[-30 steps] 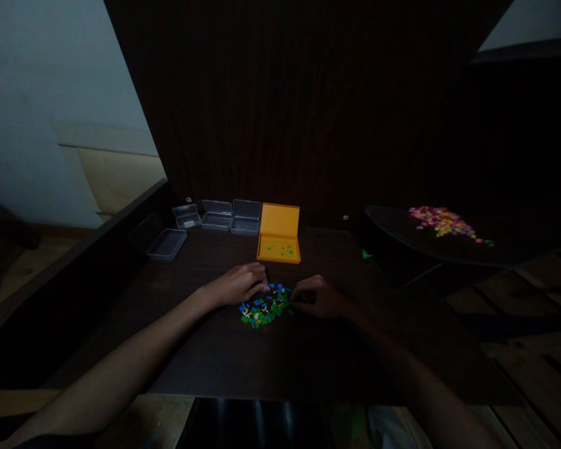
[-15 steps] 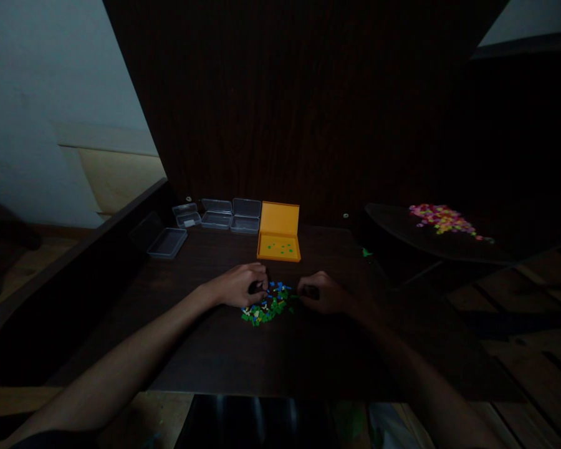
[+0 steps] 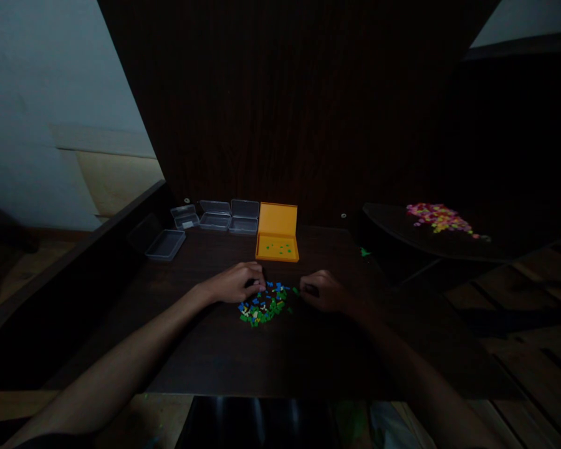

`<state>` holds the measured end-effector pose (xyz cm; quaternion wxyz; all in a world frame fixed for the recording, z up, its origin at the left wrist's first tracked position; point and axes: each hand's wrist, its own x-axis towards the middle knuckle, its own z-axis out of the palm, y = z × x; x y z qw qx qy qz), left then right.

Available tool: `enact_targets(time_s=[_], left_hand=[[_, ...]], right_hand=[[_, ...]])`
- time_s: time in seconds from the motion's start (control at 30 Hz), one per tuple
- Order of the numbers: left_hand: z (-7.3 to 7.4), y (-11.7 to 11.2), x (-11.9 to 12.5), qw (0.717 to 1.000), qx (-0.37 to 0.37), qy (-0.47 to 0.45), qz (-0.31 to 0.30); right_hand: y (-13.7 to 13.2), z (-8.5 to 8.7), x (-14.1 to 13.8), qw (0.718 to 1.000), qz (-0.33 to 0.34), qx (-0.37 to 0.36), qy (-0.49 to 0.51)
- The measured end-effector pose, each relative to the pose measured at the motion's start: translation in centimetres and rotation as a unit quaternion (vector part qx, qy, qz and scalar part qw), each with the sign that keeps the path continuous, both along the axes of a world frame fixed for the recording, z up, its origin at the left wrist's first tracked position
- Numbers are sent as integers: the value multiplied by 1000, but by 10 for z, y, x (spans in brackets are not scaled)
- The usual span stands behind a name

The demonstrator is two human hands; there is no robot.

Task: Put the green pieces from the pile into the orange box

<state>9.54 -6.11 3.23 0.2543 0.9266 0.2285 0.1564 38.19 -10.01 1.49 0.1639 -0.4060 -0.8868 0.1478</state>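
A loose pile of small plastic pieces (image 3: 266, 310), mostly green and blue with some white and yellow, lies on the dark tabletop (image 3: 243, 362). My left hand (image 3: 238, 282) rests at the pile's upper left edge, fingers curled and pressed together; whatever they hold is hidden. On the other side, my right hand (image 3: 325, 291) is closed in a pinch. A small green piece (image 3: 295, 290) lies right by its fingertips, and I cannot tell if they grip it. Behind the pile stands an open yellow box (image 3: 277, 255) with several green pieces inside.
Left of the yellow box are several clear plastic cases with lids up, among them a near one (image 3: 166, 244). A heap of pink, red and yellow pieces (image 3: 442, 218) lies on a dark side shelf (image 3: 402, 227). A dark upright panel (image 3: 280, 112) backs the table.
My left hand has drawn slightly up and left off the pile, uncovering more blue and white pieces. The right hand has shifted a little to the right. The view has moved slightly.
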Motion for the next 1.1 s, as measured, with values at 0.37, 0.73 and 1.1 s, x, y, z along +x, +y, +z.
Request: enact_targets(time_s=[0.37, 0.73, 1.1], left_hand=[[4, 0, -3, 1000, 9, 12, -18], [3, 2, -3, 999, 19, 1, -27], [4, 2, -4, 1000, 21, 7, -18]], right_hand=[[-2, 2, -2, 1000, 0, -6, 18], [-1, -3, 1, 1000, -8, 1, 23], [-2, -2, 2, 1000, -20, 8, 7]])
